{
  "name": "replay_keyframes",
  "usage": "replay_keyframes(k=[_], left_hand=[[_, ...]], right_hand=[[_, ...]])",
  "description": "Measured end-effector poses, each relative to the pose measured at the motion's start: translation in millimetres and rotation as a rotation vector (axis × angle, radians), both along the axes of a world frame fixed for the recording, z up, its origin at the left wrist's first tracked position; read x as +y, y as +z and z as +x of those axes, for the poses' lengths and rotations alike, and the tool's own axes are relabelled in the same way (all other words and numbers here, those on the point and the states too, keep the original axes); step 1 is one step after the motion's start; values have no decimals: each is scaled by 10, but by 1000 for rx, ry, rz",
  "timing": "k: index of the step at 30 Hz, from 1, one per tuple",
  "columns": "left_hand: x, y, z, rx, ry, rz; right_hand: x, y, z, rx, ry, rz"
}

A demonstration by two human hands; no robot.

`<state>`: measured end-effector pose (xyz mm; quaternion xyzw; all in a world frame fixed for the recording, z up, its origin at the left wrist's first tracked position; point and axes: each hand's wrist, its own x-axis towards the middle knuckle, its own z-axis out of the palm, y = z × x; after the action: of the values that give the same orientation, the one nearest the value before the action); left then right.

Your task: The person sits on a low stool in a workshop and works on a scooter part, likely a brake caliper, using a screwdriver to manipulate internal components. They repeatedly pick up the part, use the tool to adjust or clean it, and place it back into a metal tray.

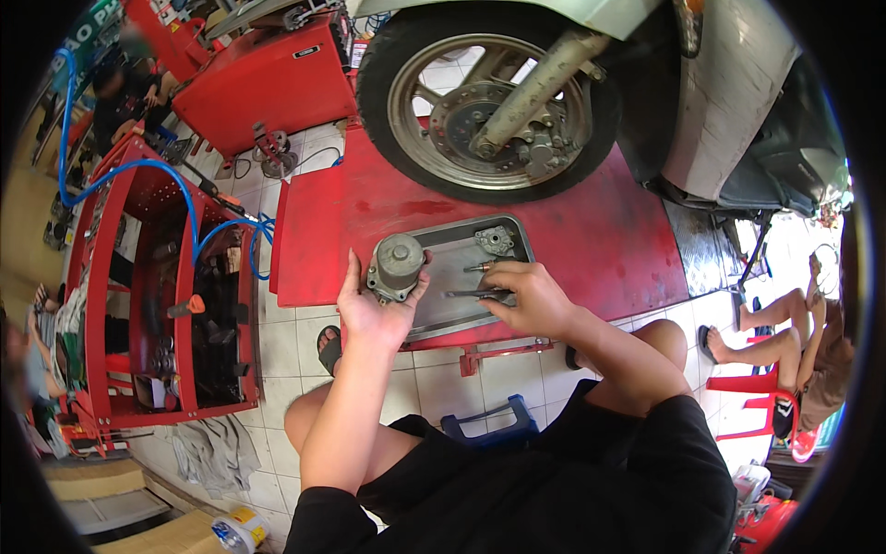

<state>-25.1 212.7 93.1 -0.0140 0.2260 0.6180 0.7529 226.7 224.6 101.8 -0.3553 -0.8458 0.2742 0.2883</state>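
Our left hand (pixel 374 309) wraps its grip around a grey metal housing (pixel 397 266); our right hand (pixel 531 297) pinches a thin tool (pixel 472 295) over the grey tray (pixel 521 238). A scooter wheel (pixel 487 97) looms beyond, with a red tool cart (pixel 138 295) at left.

Red lift platform (pixel 591 231): open bare stretch between front wheel (pixel 484 92) and grey metal tray (pixel 521 242), wide enough for hands to pass sideways. Wheel and scooter body (pixel 738 102) block the far side. Tray interior mostly free at centre; small cast part (pixel 496 240) at its far corner, a brass-tipped piece (pixel 482 267) and a slim tool (pixel 475 295) near the right hand (pixel 531 297). Left hand (pixel 369 309) with grey cylindrical part (pixel 397 266) covers the tray's left end. Red tool cart (pixel 157 295) hems the left; tiled floor gap runs between cart and platform
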Motion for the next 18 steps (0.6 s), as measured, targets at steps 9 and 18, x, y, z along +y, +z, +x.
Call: replay_keyframes(k=[9,18], left_hand=[[11,-23,366,174,-66,-21],[-120,-239,587,253,-256,73]], right_hand=[[-261,165,60,-115,77,445],[-308,19,44,-227,72,787]])
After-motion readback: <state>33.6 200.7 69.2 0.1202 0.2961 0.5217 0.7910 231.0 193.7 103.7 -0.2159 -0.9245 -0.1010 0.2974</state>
